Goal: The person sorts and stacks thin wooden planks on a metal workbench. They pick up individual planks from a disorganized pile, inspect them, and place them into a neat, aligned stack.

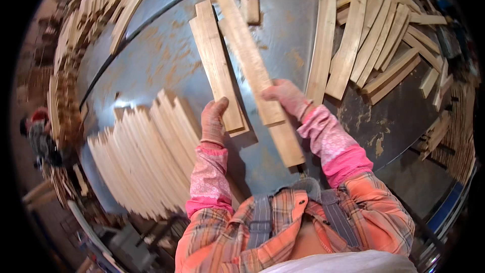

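Note:
My left hand is closed round the near end of a small stack of pale wooden slats, its thumb on top. My right hand grips the right side of another group of slats. Under that group a slat sticks out toward me, its near end close to my chest. Both bundles point away from me, side by side with a narrow gap between them. My fingers beneath the wood are hidden.
A grey metal table lies beneath, dusted with sawdust. Many upright slats stand in a row at left. Loose slats are heaped at right. More wood is stacked beyond a dark seam. A person is at far left.

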`<action>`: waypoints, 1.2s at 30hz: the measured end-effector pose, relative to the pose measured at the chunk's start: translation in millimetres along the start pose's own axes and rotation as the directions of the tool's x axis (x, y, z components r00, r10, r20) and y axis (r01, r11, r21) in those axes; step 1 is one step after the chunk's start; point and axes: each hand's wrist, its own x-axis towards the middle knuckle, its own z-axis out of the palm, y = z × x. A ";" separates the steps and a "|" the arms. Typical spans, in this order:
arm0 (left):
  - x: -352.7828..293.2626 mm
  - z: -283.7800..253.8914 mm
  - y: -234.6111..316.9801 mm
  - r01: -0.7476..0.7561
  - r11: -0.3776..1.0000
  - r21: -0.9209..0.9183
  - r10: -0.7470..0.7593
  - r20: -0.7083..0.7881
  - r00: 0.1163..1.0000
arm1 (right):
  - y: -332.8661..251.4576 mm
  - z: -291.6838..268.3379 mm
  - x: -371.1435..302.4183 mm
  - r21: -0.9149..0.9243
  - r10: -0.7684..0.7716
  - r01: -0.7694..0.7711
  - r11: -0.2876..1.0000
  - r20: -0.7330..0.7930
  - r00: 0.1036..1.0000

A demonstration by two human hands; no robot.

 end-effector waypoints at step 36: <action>-3.1 128.1 -55.1 -0.344 0.309 0.887 0.438 0.189 0.879 | -27.0 -239.2 -126.3 -0.667 -0.457 -0.233 0.708 -0.684 0.569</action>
